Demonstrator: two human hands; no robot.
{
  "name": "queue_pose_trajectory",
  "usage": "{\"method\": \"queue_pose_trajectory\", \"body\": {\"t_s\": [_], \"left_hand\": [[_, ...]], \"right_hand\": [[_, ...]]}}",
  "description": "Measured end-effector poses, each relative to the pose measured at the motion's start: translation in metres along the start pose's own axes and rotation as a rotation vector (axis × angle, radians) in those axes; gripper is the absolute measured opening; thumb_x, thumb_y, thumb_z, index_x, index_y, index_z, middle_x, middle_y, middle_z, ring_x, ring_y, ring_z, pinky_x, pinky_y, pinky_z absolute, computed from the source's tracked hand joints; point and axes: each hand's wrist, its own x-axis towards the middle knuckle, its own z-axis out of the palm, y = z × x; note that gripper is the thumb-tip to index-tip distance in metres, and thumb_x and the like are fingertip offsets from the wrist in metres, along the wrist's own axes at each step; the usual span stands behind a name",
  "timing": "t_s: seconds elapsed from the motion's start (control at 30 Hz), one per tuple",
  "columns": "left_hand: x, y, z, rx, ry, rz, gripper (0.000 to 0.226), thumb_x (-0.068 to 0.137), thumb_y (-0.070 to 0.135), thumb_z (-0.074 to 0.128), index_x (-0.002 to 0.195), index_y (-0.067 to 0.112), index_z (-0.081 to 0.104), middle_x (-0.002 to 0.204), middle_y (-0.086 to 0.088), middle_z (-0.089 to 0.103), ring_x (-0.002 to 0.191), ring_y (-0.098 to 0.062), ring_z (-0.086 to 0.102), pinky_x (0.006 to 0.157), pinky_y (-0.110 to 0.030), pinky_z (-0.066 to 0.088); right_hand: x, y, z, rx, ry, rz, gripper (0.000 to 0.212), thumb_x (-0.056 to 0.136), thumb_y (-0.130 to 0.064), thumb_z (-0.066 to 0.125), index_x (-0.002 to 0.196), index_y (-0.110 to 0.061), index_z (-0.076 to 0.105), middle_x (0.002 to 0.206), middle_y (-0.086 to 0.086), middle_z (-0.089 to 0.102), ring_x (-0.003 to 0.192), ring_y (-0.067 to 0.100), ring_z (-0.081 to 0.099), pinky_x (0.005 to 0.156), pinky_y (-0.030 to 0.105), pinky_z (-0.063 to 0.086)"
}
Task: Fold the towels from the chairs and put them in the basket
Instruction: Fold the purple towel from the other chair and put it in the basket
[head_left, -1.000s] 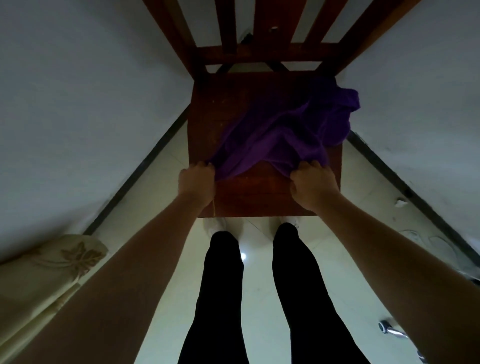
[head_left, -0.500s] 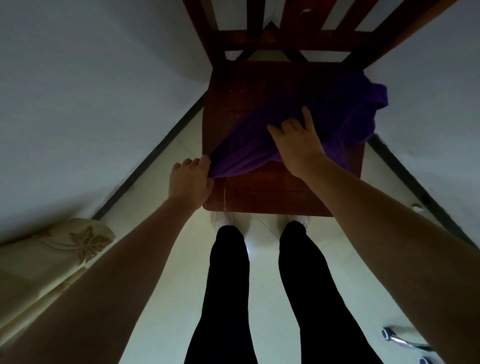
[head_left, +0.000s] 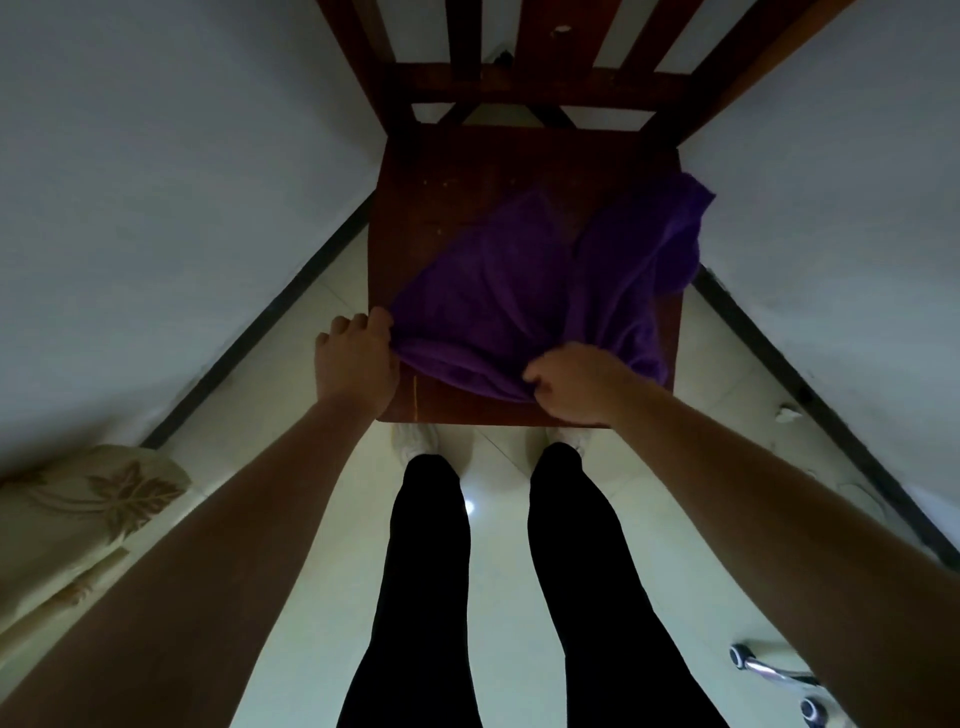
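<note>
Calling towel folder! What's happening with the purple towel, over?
Left hand and right hand both pinching towel's near edge. Towel rumpled on chair seat, unfolded. Basket not in view. Nothing blocking.

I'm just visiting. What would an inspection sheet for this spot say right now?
Surface: wooden chair, seat partly bare.
Job's things: purple towel spread crumpled on the seat, far right corner hanging off; no basket seen.
Clutter: patterned cushion at lower left; chrome wheeled base at lower right.
Hands: left hand and right hand both grip the towel's near edge.
Cables: nothing seen.
Surroundings: pale tiled floor, white walls.
</note>
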Motion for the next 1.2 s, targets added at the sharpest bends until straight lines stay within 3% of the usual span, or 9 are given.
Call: {"method": "queue_pose_trajectory", "body": {"t_s": [0.17, 0.27, 0.33, 0.4, 0.47, 0.53, 0.7, 0.93, 1.2], "left_hand": [[-0.003, -0.002, 0.006, -0.304, 0.085, -0.187, 0.03, 0.094, 0.025, 0.048, 0.119, 0.009, 0.053, 0.12, -0.018, 0.054, 0.098, -0.039, 0.059, 0.076, -0.043, 0.05], [0.009, -0.01, 0.013, -0.549, -0.034, -0.482, 0.053, 0.095, 0.049, 0.05, 0.134, 0.015, 0.045, 0.129, -0.015, 0.057, 0.105, -0.035, 0.062, 0.085, -0.036, 0.049], [0.015, -0.019, 0.012, -0.617, -0.133, -0.552, 0.062, 0.086, 0.052, 0.064, 0.134, 0.017, 0.046, 0.122, -0.012, 0.064, 0.101, -0.033, 0.066, 0.088, -0.042, 0.056], [0.014, -0.029, 0.014, -0.516, -0.127, -0.523, 0.049, 0.084, 0.043, 0.07, 0.123, 0.016, 0.058, 0.11, -0.009, 0.069, 0.095, -0.028, 0.068, 0.085, -0.039, 0.057], [0.011, -0.03, 0.011, -0.422, -0.093, -0.454, 0.03, 0.089, 0.037, 0.066, 0.109, 0.016, 0.069, 0.1, -0.006, 0.071, 0.087, -0.023, 0.066, 0.074, -0.03, 0.053], [0.006, -0.027, 0.003, -0.389, -0.081, -0.408, 0.02, 0.093, 0.028, 0.06, 0.102, 0.016, 0.074, 0.094, -0.006, 0.072, 0.08, -0.021, 0.065, 0.066, -0.028, 0.047], [-0.005, -0.01, -0.047, -0.495, 0.071, -0.39, 0.02, 0.091, 0.018, 0.058, 0.101, 0.017, 0.075, 0.085, -0.001, 0.068, 0.078, -0.018, 0.064, 0.067, -0.027, 0.046], [-0.026, 0.014, -0.197, -0.594, 0.343, -0.244, 0.019, 0.089, 0.008, 0.054, 0.1, 0.012, 0.069, 0.098, -0.009, 0.071, 0.082, -0.022, 0.063, 0.07, -0.026, 0.044], [-0.086, 0.027, -0.37, -0.767, 0.565, 0.086, 0.004, 0.087, 0.011, 0.06, 0.088, 0.011, 0.063, 0.085, -0.009, 0.067, 0.076, -0.027, 0.067, 0.068, -0.039, 0.058]], "right_hand": [[0.052, 0.0, -0.046, -0.078, 0.537, 0.011, 0.059, 0.096, -0.018, 0.052, 0.152, -0.022, 0.034, 0.152, 0.017, 0.034, 0.132, 0.036, 0.044, 0.101, 0.052, 0.048], [0.086, -0.003, -0.069, -0.111, 0.556, 0.091, 0.084, 0.095, -0.02, 0.057, 0.16, -0.019, 0.004, 0.166, 0.019, -0.001, 0.151, 0.041, 0.009, 0.116, 0.055, 0.028], [0.098, -0.002, -0.071, -0.109, 0.478, 0.145, 0.089, 0.096, -0.025, 0.058, 0.159, -0.018, -0.004, 0.166, 0.019, -0.001, 0.152, 0.043, 0.004, 0.119, 0.056, 0.021], [0.102, -0.002, -0.065, -0.17, 0.437, 0.151, 0.08, 0.095, -0.023, 0.06, 0.159, -0.016, 0.012, 0.159, 0.022, 0.024, 0.146, 0.044, 0.023, 0.116, 0.055, 0.027], [0.093, 0.003, -0.057, -0.233, 0.507, 0.147, 0.052, 0.095, -0.016, 0.06, 0.144, -0.013, 0.044, 0.14, 0.021, 0.049, 0.128, 0.039, 0.047, 0.107, 0.051, 0.04], [0.077, 0.006, -0.047, -0.103, 0.518, 0.145, 0.033, 0.097, -0.02, 0.059, 0.13, -0.015, 0.059, 0.13, 0.015, 0.057, 0.118, 0.033, 0.055, 0.096, 0.046, 0.048], [0.023, 0.0, -0.058, 0.311, 0.528, 0.187, 0.032, 0.101, -0.031, 0.054, 0.132, -0.026, 0.06, 0.132, 0.009, 0.053, 0.113, 0.027, 0.059, 0.092, 0.039, 0.051], [-0.085, -0.027, -0.158, 0.467, 0.951, 0.154, 0.04, 0.098, -0.007, 0.048, 0.134, -0.017, 0.061, 0.131, 0.014, 0.061, 0.116, 0.028, 0.06, 0.102, 0.031, 0.046], [-0.243, -0.09, -0.235, 0.485, 1.243, 0.162, 0.028, 0.092, -0.01, 0.059, 0.117, -0.013, 0.07, 0.112, 0.009, 0.071, 0.102, 0.022, 0.065, 0.086, 0.02, 0.043]]}}
